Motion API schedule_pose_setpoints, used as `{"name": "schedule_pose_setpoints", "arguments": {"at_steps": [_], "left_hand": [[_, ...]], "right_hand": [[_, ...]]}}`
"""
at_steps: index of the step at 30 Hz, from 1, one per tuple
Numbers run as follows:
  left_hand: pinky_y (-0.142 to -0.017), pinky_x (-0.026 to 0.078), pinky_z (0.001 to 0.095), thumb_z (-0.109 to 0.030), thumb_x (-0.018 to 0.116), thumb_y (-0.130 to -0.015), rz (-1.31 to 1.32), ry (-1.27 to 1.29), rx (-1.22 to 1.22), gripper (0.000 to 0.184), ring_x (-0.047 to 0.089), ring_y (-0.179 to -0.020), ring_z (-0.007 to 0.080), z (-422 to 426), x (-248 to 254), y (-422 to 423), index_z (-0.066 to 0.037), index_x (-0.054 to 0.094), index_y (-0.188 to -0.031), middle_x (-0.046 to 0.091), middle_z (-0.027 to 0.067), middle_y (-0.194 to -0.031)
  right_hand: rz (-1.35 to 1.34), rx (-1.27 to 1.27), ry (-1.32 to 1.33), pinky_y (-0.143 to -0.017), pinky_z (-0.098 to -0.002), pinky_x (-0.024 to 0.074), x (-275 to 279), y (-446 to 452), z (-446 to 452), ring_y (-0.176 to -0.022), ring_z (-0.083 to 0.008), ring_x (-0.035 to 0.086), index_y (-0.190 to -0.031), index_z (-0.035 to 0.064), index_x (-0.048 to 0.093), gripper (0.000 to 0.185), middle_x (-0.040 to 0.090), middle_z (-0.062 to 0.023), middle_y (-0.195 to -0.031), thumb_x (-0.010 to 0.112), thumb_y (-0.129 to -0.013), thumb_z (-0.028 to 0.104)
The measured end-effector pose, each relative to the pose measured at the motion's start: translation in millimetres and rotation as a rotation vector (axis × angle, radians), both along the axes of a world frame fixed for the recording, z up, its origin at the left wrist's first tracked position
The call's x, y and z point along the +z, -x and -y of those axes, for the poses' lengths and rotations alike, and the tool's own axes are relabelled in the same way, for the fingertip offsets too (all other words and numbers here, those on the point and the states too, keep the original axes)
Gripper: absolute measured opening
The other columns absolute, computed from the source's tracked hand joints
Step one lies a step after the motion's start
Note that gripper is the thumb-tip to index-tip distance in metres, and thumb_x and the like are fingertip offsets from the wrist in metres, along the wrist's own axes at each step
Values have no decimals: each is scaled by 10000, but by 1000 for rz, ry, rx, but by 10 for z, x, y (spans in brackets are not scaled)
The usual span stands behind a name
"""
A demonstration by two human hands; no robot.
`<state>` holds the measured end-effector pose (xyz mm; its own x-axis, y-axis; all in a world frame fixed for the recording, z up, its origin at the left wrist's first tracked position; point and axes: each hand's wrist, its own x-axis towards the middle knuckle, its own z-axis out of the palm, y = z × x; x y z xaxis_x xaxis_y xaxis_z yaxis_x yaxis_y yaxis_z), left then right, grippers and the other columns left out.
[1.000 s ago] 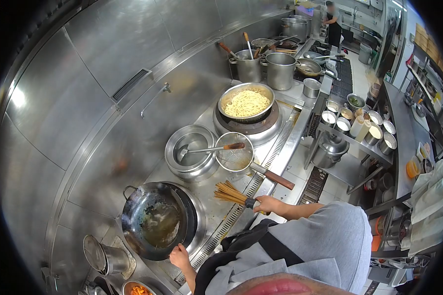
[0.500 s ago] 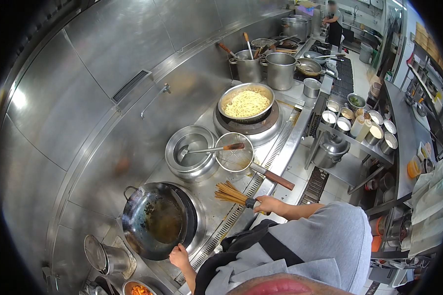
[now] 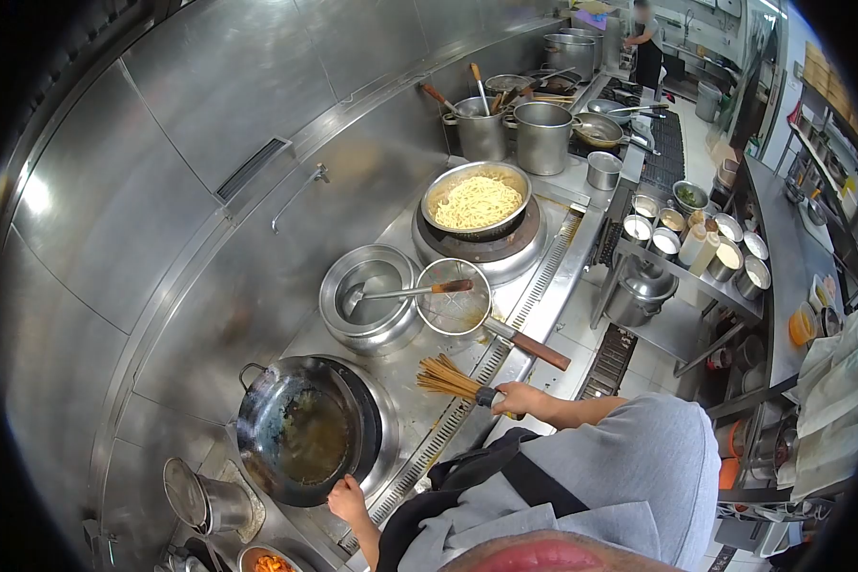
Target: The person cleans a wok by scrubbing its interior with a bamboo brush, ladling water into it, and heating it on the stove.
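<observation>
My left hand (image 3: 346, 498) is closed at the near rim of a dark wok (image 3: 257, 429), where the grip itself is hidden. The wok sits tilted on its burner ring, a loop handle on its far side and brownish liquid (image 3: 316, 443) pooled inside. In my right hand (image 3: 517, 398) is the bound end of a bamboo wok brush (image 3: 448, 377), its bristles spread over the steel cooktop, apart from the wok. Close beyond the brush lies a wire strainer (image 3: 455, 297) with a wooden handle, and a ladle (image 3: 405, 292) rests across it and a round metal pot (image 3: 338, 319).
A pan of noodles (image 3: 479, 200) stands on the farther burner. Tall pots (image 3: 543, 138) line the back. Seasoning containers (image 3: 725, 257) fill a cart at right. Lower left are a metal canister (image 3: 224, 505) and a bowl of orange food (image 3: 272, 562). A person (image 3: 648, 48) stands far off.
The wok has shifted very slightly and the liquid in it has moved a little. Both hands keep their grips in nearly the same places.
</observation>
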<state>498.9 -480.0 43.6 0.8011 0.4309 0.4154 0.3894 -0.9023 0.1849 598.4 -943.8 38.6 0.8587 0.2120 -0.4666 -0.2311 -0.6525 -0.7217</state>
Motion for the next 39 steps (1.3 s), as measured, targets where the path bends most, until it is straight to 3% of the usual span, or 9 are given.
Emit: {"name": "schedule_pose_setpoints", "arguments": {"at_steps": [5, 15, 24, 27, 32, 39], "left_hand": [[-571, 504, 527, -321, 666, -829, -16, 29, 8, 343, 637, -598, 416, 15, 27, 2, -58, 661, -609, 640, 193, -622], [-581, 501, 536, -323, 667, -832, -40, 42, 15, 340, 638, -613, 415, 52, 81, 5, -56, 661, -621, 645, 188, -635], [-566, 504, 524, -333, 659, -837, -35, 22, 21, 349, 640, -605, 408, 60, 78, 11, -67, 661, -611, 645, 186, -633], [-568, 507, 525, -332, 660, -834, -17, 16, 16, 351, 638, -599, 410, 21, 19, 4, -69, 655, -601, 640, 187, -624], [-576, 506, 536, -328, 674, -822, -30, -23, 13, 335, 633, -606, 415, -56, -94, 3, -76, 651, -602, 634, 183, -620], [-580, 504, 537, -326, 678, -819, -29, -11, 27, 331, 633, -614, 412, -39, -77, -2, -77, 649, -604, 637, 181, -629]], "right_hand": [[59, -1, -1, -644, -414, 552, -126, -9, 12, -679, -294, 698, -1106, 6, 654, 581, 699, -175, -788, 749, -692, 402], [41, 17, -10, -645, -412, 550, -24, -11, 7, -692, -294, 697, -1068, 1, 662, 545, 693, -169, -766, 741, -702, 398], [42, 55, 40, -724, -422, 552, 57, -44, 29, -782, -323, 704, -1078, 5, 665, 569, 709, -191, -855, 755, -700, 420], [-33, 24, -6, -719, -422, 551, 130, -27, 27, -777, -322, 703, -1070, 1, 666, 564, 707, -194, -852, 753, -701, 417], [125, 55, 29, -696, -420, 548, -194, -70, 40, -741, -314, 700, -1043, -12, 668, 543, 702, -192, -824, 749, -699, 400], [78, 57, 13, -636, -412, 545, -46, -64, 36, -671, -295, 691, -1044, -13, 661, 539, 692, -176, -774, 745, -696, 390]]}}
